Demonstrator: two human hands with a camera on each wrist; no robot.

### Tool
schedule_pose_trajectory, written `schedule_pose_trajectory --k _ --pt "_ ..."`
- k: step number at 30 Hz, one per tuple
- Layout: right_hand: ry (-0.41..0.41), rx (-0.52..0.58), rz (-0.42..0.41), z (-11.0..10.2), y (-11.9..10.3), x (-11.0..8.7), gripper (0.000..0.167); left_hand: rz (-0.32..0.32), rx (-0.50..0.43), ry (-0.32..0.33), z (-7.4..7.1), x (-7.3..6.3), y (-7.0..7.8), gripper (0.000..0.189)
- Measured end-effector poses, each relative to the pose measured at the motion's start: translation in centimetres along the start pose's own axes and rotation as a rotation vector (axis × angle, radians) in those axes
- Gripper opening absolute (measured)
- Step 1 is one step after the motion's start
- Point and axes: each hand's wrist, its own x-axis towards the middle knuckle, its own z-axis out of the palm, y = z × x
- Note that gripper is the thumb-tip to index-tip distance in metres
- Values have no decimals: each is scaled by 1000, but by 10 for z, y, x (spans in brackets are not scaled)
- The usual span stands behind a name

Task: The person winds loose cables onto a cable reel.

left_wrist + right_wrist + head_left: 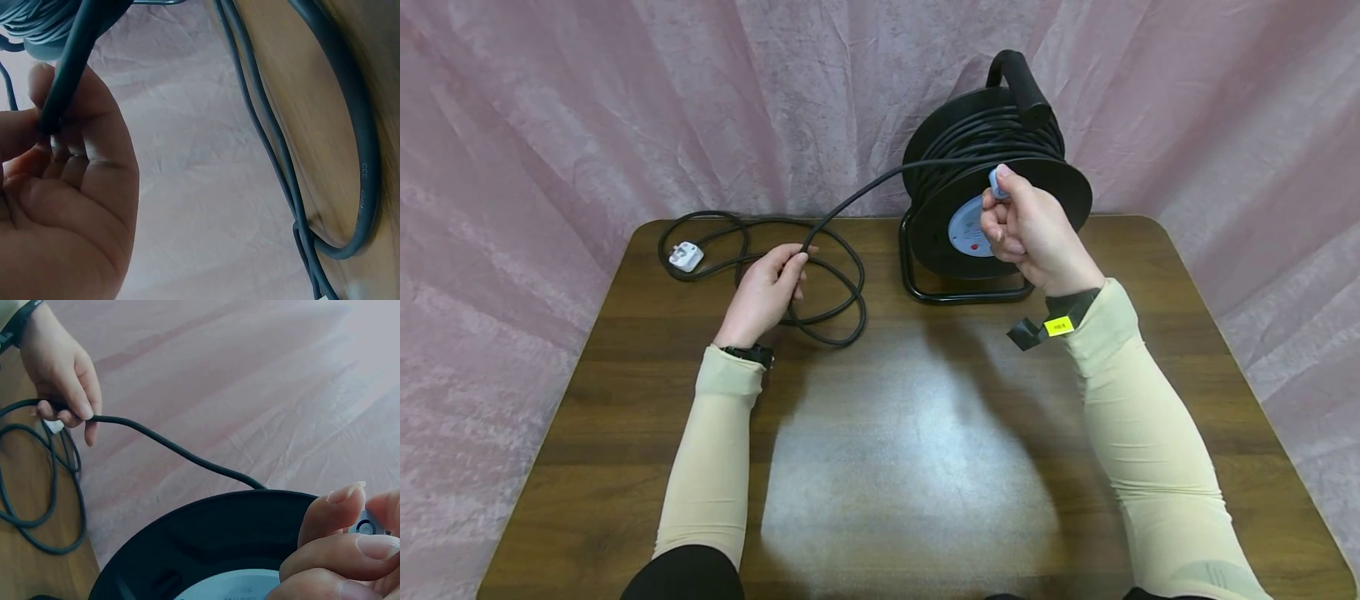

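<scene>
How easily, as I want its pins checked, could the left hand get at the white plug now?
Probably yes: the white plug lies uncovered on the table, near the left hand. That hand pinches the black cable, though, so it would likely need to let go first.

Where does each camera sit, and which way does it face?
Head: worn on the head, facing forward and down; left hand, right hand, sleeves show.
Left wrist: at that wrist, facing its hand pinching black cable.
Right wrist: at that wrist, facing its hand gripping pale knob; both hands show.
Head and right wrist share the reel.
</scene>
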Motion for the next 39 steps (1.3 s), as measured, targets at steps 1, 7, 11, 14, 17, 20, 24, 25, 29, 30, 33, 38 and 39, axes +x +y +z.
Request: schedule_pose_trajectory --k 1,7,11,14,17,20,24,25,29,30,33,38,39 --pt "2 -3 -7 -1 0 0 42 1 6 -8 0 0 1 36" --pt "22 -8 -38 -8 -2 -3 42 23 14 -51 2 2 3 39" --pt "42 -22 -45 -14 -3 -5 42 27 -24 -35 3 2 2 37" --pt "54 -21 -52 -18 -4 -6 41 31 -52 -20 4 2 2 37" --pt "59 -14 -64 -21 -5 -7 41 35 -63 -20 5 1 2 37" --pt "69 -18 -71 -25 -6 -9 41 34 -66 -35 6 1 3 38" --pt "85 -19 -70 -30 -7 -10 42 36 -77 -79 7 1 3 40" --pt "88 -20 -70 -31 -8 -11 42 38 -81 -89 8 1 3 39" --pt "85 -30 -74 -37 -9 -13 43 55 -83 -102 9 2 2 38" --pt "85 -35 -76 -39 -9 -13 43 59 -78 -99 9 2 2 38" --pt "89 -40 -84 -42 -9 -14 42 67 -68 -89 9 2 2 40" --pt "100 -26 -83 -47 -8 -16 42 64 -59 -84 11 2 3 44" --pt "102 -22 -80 -48 -8 -16 42 60 -53 -83 11 2 3 44"
